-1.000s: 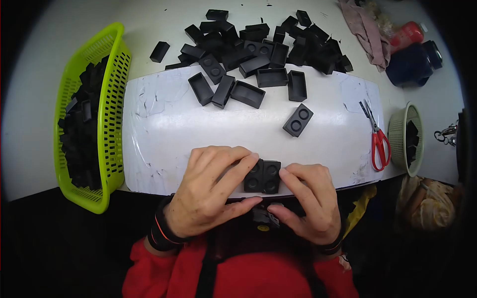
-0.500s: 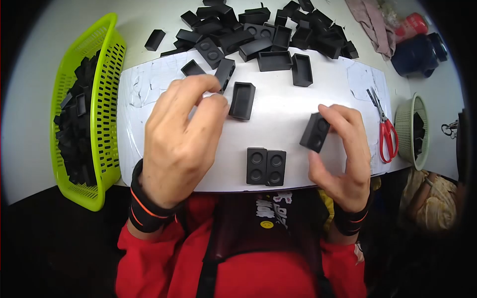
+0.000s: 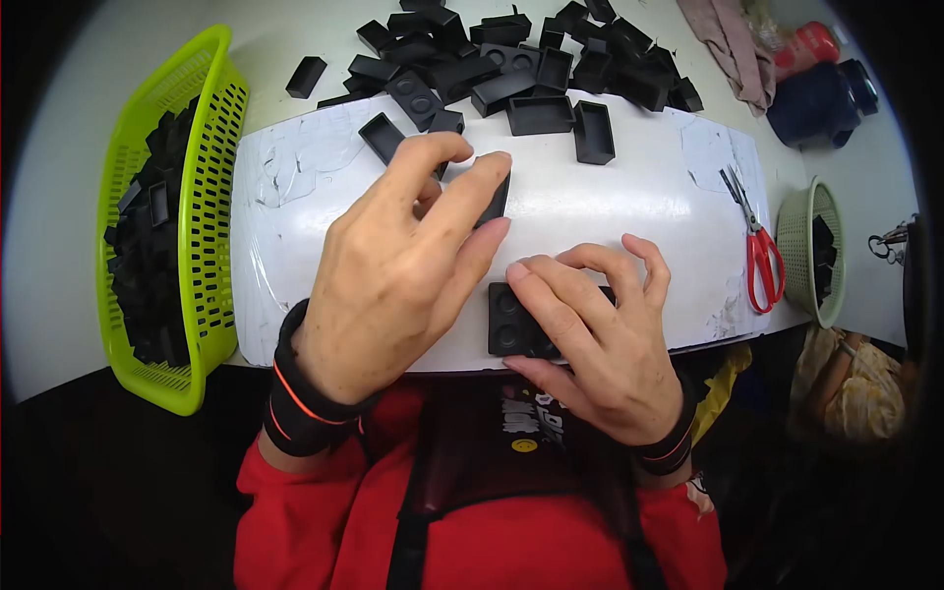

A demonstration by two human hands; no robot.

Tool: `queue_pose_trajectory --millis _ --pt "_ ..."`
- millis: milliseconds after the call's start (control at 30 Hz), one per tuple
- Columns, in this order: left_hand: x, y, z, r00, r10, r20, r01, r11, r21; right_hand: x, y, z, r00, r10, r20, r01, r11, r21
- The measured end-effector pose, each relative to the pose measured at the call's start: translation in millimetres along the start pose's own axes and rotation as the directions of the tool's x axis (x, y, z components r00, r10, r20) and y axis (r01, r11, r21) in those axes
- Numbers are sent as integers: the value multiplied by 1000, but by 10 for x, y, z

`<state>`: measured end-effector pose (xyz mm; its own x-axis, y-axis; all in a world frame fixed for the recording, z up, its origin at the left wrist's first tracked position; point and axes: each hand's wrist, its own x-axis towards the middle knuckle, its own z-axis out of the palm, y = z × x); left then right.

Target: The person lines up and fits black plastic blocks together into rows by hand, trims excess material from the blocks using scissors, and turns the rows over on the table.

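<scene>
Leftward goes my right hand (image 3: 605, 349), half closed on blocks (image 3: 505, 336), maybe three now, at five o'clock on the board (image 3: 678, 226); left hand (image 3: 398, 261), half open round another block (image 3: 499, 205) at twelve, grip unclear.

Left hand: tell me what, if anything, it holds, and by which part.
The left hand holds a black block between forefinger and thumb, apparently by its ends; the hand hides much of it.

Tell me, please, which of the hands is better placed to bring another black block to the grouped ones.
Probably the left hand: it is at a loose black block, while the right hand covers part of the grouped blocks on the white board.
</scene>
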<state>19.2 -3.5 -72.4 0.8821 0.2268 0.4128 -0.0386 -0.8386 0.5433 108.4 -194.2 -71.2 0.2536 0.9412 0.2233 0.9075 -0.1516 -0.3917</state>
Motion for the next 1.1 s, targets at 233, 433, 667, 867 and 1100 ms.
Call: queue_pose_trajectory --millis 233,433,667,867,1100 --pt "98 5 110 988 98 120 -120 974 192 20 45 67 995 -31 -99 40 995 97" --pt "-284 13 -114 974 -217 -63 186 928 -323 -47 65 -73 979 -22 -203 59 983 176" --pt "-596 213 166 975 -7 -221 -7 998 -65 -9 93 -108 964 33 -264 35 968 248" --pt "-671 396 97 998 -55 -36 55 999 2 -41 45 -139 935 109 -338 -20 966 256" --pt "-459 434 216 996 79 36 -73 986 -149 -108 47 -209 908 117 -402 -37 979 202"
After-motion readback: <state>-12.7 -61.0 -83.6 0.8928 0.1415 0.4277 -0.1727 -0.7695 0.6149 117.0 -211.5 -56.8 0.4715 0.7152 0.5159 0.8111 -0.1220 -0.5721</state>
